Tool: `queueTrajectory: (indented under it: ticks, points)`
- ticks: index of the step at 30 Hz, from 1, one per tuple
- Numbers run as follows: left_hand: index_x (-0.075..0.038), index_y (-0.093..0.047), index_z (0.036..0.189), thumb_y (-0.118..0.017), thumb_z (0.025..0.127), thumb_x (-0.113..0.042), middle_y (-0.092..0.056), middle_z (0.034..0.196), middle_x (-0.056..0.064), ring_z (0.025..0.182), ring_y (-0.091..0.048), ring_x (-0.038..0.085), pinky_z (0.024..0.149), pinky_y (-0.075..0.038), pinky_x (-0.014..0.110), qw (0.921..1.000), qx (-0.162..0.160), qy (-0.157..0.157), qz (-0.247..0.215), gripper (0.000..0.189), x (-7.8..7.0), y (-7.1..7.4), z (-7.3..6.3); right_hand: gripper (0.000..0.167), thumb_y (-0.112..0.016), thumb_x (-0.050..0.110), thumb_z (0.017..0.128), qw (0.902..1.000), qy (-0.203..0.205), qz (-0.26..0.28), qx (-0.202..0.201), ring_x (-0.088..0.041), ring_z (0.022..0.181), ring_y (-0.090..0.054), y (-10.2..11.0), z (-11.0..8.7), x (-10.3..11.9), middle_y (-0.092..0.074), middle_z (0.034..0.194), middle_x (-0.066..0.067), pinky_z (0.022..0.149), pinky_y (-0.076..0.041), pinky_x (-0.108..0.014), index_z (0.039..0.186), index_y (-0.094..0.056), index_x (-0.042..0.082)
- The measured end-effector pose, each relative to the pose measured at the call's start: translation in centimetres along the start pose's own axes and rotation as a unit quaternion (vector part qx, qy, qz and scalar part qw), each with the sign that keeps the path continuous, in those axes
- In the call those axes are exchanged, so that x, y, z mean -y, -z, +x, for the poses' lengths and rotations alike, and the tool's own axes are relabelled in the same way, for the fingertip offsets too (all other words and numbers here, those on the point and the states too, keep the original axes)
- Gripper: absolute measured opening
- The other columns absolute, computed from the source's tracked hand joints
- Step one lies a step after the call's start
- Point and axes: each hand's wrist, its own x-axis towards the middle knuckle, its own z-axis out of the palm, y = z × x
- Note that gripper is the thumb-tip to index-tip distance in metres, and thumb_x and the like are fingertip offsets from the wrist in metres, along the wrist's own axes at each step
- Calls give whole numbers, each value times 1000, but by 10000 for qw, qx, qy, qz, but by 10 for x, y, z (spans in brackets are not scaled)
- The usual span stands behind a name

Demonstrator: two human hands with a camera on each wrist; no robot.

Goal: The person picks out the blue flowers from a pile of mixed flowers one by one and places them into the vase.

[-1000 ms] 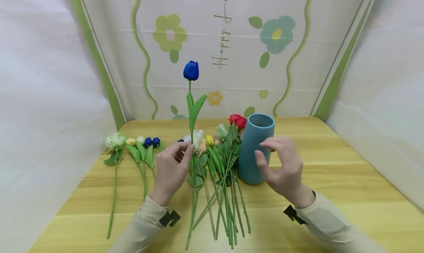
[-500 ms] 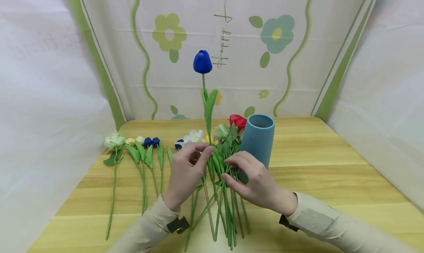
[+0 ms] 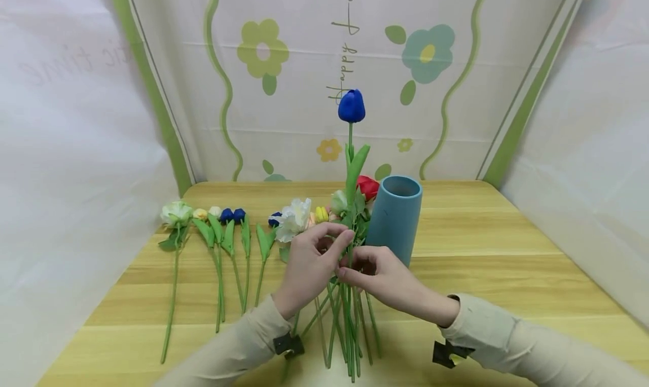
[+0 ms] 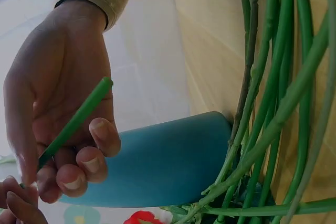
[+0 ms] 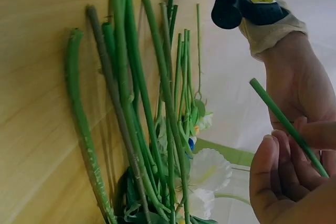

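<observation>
A blue tulip (image 3: 352, 106) stands upright in front of me, its green stem pinched between the thumb and fingers of my left hand (image 3: 311, 260). Just below, my right hand (image 3: 387, 277) pinches the same stem. The cut lower end of the stem (image 5: 278, 113) sticks out free in the right wrist view, above the table. Behind both hands lies a pile of flowers, among them a white flower (image 3: 294, 219), a yellow tulip (image 3: 321, 214) and a red rose (image 3: 367, 187); the hands cover part of it. A blue vase (image 3: 398, 218) stands upright beside my right hand.
Several flowers lie apart on the left of the wooden table (image 3: 487, 285), including a pale green-white flower (image 3: 176, 213) and blue tulips (image 3: 239, 216). Long loose stems (image 4: 273, 103) point toward me. A printed white curtain (image 3: 304, 49) encloses the table's back and sides.
The left hand has carried the blue tulip to the right, in front of the flower pile. The right hand has come down and left from the vase and now pinches the stem.
</observation>
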Motion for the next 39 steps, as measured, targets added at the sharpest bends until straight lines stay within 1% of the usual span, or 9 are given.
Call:
queueTrajectory:
  ticks: [8,17,21,23,25,28,31,36,39]
  points:
    - [-12,-73,103,-65,97,-26,-68,85,6,52,-51,16,43,-41,29,9995,-229,-180,74,18,7,-2,5,16,-63,15,98,9979,-32,502,-396,-21,65,-61,3,-2,-3,-65,85,-15,61,-55,-37,95,-66,0]
    - [-13,-73,101,-65,97,-26,-67,87,-2,55,-52,15,47,-41,28,9993,-126,-335,132,16,4,-5,13,7,-70,11,93,9899,239,345,-1355,-31,66,-64,12,-2,-6,-67,80,-9,56,-55,-38,94,-71,4]
    - [-8,-71,101,-58,101,-27,-66,83,6,58,-56,15,51,-47,29,9995,-52,-297,-72,23,7,-8,16,5,-73,8,90,9860,499,-5,-1592,-26,60,-63,21,-2,-2,-69,77,-5,54,-55,-36,91,-73,3]
    - [-4,-69,106,-55,103,-20,-66,88,11,65,-60,17,56,-52,33,9997,-15,-81,-227,22,0,-9,17,5,-74,8,88,9838,595,-265,-1668,-21,56,-62,26,-1,1,-69,75,-6,52,-53,-33,90,-75,3]
    - [-1,-66,114,-56,102,-15,-67,98,11,77,-63,17,65,-55,36,9998,38,44,-171,21,2,-10,19,6,-75,9,88,9814,641,-544,-1723,-17,56,-61,31,1,4,-69,73,-4,52,-52,-30,89,-75,3]
    - [2,-57,129,-63,96,-8,-62,117,14,102,-62,24,82,-54,43,9994,240,55,250,35,6,-14,24,7,-77,10,87,9791,627,-902,-1714,-16,60,-63,40,4,7,-70,75,-2,54,-52,-29,89,-77,4]
    - [2,-49,138,-71,92,-15,-56,129,15,116,-55,30,94,-48,43,9956,512,-152,775,54,23,-20,30,6,-78,10,86,9759,707,-1227,-1661,-16,63,-64,49,8,11,-70,78,3,56,-52,-27,88,-77,4]
    - [-4,-50,135,-76,88,-31,-51,133,10,120,-49,29,97,-43,46,9887,913,-5,1191,60,32,-31,37,3,-79,6,83,9673,1050,-1684,-1578,-14,60,-62,59,11,16,-68,76,7,54,-51,-26,85,-77,7]
    - [-6,-50,133,-77,87,-32,-50,132,8,118,-49,28,95,-44,45,9865,1083,86,1223,60,34,-37,37,7,-80,5,82,9615,1224,-1878,-1592,-11,58,-60,64,13,20,-67,75,10,52,-50,-26,84,-77,10]
